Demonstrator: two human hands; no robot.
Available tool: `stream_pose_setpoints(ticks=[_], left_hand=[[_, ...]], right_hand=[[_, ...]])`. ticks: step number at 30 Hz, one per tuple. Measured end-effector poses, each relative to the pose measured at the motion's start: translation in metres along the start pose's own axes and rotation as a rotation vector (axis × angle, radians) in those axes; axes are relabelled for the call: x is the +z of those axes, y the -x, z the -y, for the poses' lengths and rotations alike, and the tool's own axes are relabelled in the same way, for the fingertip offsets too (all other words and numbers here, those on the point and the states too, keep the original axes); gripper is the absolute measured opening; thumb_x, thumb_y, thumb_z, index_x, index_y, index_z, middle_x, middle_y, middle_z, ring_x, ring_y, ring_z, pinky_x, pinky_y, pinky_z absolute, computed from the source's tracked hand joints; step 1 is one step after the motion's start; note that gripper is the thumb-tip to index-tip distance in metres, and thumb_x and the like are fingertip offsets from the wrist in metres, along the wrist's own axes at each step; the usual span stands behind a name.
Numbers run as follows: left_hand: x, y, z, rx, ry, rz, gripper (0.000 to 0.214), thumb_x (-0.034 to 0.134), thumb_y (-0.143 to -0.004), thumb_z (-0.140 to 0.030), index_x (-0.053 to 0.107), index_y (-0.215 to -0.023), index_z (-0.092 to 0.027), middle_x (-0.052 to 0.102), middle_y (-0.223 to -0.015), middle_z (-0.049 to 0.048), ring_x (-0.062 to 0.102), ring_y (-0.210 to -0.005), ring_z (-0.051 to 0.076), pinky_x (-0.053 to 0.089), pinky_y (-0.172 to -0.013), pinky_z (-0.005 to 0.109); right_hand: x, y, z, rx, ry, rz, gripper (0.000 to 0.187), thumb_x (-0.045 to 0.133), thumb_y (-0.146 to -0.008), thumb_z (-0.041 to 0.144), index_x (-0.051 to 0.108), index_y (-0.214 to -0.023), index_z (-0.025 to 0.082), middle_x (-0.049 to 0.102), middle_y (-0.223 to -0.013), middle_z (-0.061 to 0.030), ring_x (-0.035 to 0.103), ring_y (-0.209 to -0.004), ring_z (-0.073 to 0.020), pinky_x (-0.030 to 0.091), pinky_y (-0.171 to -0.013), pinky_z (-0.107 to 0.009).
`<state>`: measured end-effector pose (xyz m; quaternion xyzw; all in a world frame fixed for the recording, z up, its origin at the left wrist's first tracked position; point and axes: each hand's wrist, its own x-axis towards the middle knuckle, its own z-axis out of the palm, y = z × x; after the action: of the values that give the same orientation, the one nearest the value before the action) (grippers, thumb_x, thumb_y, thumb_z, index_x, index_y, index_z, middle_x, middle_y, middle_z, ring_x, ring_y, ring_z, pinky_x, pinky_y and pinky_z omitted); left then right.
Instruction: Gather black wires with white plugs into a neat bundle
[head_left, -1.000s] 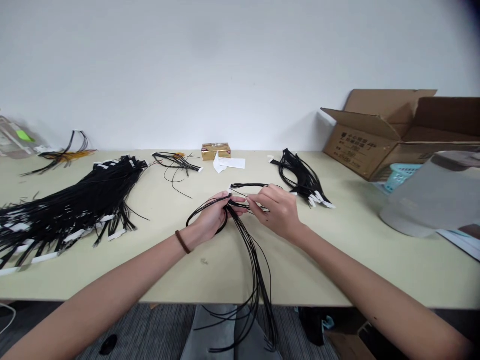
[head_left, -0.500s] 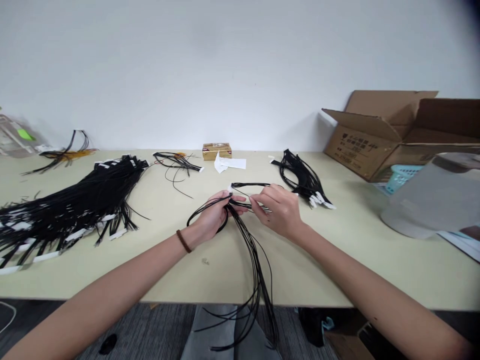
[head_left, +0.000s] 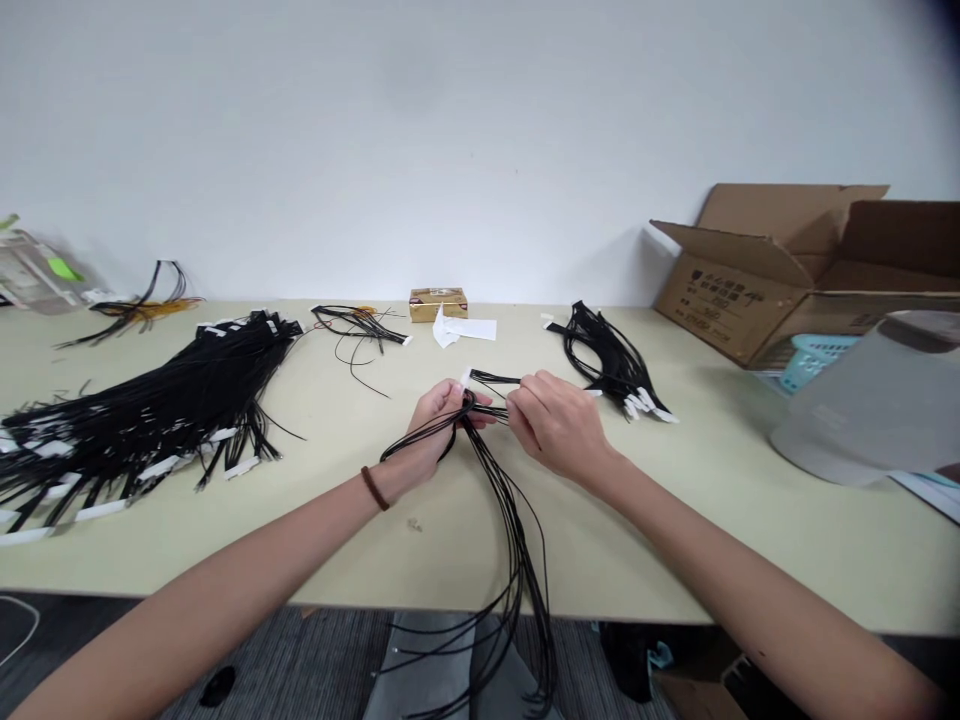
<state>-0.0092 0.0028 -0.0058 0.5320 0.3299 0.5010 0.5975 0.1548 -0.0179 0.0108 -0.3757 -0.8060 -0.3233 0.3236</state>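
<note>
A bundle of thin black wires (head_left: 501,480) loops through my left hand (head_left: 436,425), and its loose ends hang down past the table's front edge. The fingers of that hand are closed around the bundle near a white connector (head_left: 466,378). My right hand (head_left: 556,418) is closed on several of the same wires, a short way to the right of the left hand. Between the two hands, wire strands run across. The right fingertips are turned away, so their exact grip is hidden.
A large pile of black wire bundles with white ends (head_left: 187,400) covers the table's left. Farther back lie a small wire bundle (head_left: 360,325), a gold tissue box (head_left: 437,304) and another bundle (head_left: 604,350). Right stand a cardboard box (head_left: 735,300), a teal basket (head_left: 814,360) and a translucent container (head_left: 870,410).
My right hand has closed more fully around the wires, its fingers curling in from a fingertip pinch. The left hand keeps its hold. The view has shifted slightly.
</note>
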Motion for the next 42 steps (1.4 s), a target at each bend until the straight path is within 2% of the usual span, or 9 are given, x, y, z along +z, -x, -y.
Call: stream_pose_setpoints(ticks=[5,14,23,27,30,36,42], left_hand=[[-0.0009,-0.0013,0.0028,0.04,-0.018,-0.016,0.027,0.051,-0.08,-0.04,0.055,-0.08,-0.013,0.065,-0.085,0.0079,0.062,-0.065,0.014,0.047,-0.064,0.027],[-0.0025,-0.0013,0.0049,0.099,-0.041,0.011,0.031,0.049,-0.08,-0.043,0.055,-0.083,-0.012,0.064,-0.091,0.0094,0.063,-0.069,0.014,0.05,-0.067,0.028],[-0.0053,-0.0031,0.0057,0.148,-0.172,0.001,0.034,0.045,-0.082,-0.044,0.055,-0.083,-0.012,0.062,-0.085,0.007,0.061,-0.07,0.013,0.049,-0.067,0.026],[-0.0055,-0.0033,0.005,0.154,-0.222,-0.018,0.033,0.044,-0.082,-0.044,0.055,-0.083,-0.013,0.061,-0.084,0.006,0.061,-0.069,0.012,0.049,-0.068,0.026],[-0.0064,-0.0037,0.0056,0.152,-0.203,-0.003,0.034,0.044,-0.082,-0.045,0.054,-0.083,-0.013,0.06,-0.085,0.0064,0.061,-0.068,0.013,0.049,-0.068,0.027],[-0.0064,-0.0033,0.0073,0.143,-0.205,0.047,0.031,0.044,-0.083,-0.043,0.053,-0.081,-0.014,0.06,-0.08,0.0048,0.06,-0.069,0.012,0.047,-0.069,0.027],[-0.0055,-0.0027,0.0067,0.152,-0.222,0.063,0.032,0.044,-0.083,-0.044,0.054,-0.08,-0.014,0.06,-0.08,0.0053,0.059,-0.069,0.012,0.046,-0.069,0.026]], right_hand=[[-0.0004,-0.0003,0.0025,0.049,-0.09,0.029,0.023,0.038,-0.086,0.018,0.047,-0.065,0.018,0.048,-0.06,-0.0017,0.037,-0.061,-0.0143,0.026,-0.053,-0.028],[-0.0049,-0.0026,0.004,0.386,-0.514,0.197,0.026,0.034,-0.087,0.022,0.041,-0.061,0.019,0.046,-0.059,0.0006,0.041,-0.061,-0.0121,0.028,-0.058,-0.026],[-0.0061,-0.0063,0.0015,0.661,-0.856,0.209,0.024,0.034,-0.08,0.022,0.039,-0.057,0.02,0.042,-0.056,0.004,0.038,-0.056,-0.01,0.029,-0.056,-0.024],[-0.0059,-0.0072,-0.0007,0.716,-0.928,0.22,0.024,0.033,-0.079,0.02,0.039,-0.055,0.02,0.041,-0.055,0.0038,0.038,-0.055,-0.0102,0.029,-0.054,-0.024],[-0.005,-0.0062,-0.0021,0.643,-0.81,0.225,0.024,0.033,-0.081,0.019,0.043,-0.059,0.019,0.047,-0.059,0.0022,0.042,-0.06,-0.0109,0.03,-0.058,-0.024],[-0.0004,-0.0017,0.0004,0.269,-0.268,0.186,0.029,0.036,-0.088,0.026,0.048,-0.064,0.018,0.05,-0.061,-0.0005,0.038,-0.063,-0.0128,0.025,-0.057,-0.025],[0.0005,-0.0015,0.0019,0.113,-0.078,0.164,0.03,0.036,-0.09,0.023,0.05,-0.063,0.017,0.053,-0.061,-0.0012,0.039,-0.063,-0.0132,0.022,-0.055,-0.026]])
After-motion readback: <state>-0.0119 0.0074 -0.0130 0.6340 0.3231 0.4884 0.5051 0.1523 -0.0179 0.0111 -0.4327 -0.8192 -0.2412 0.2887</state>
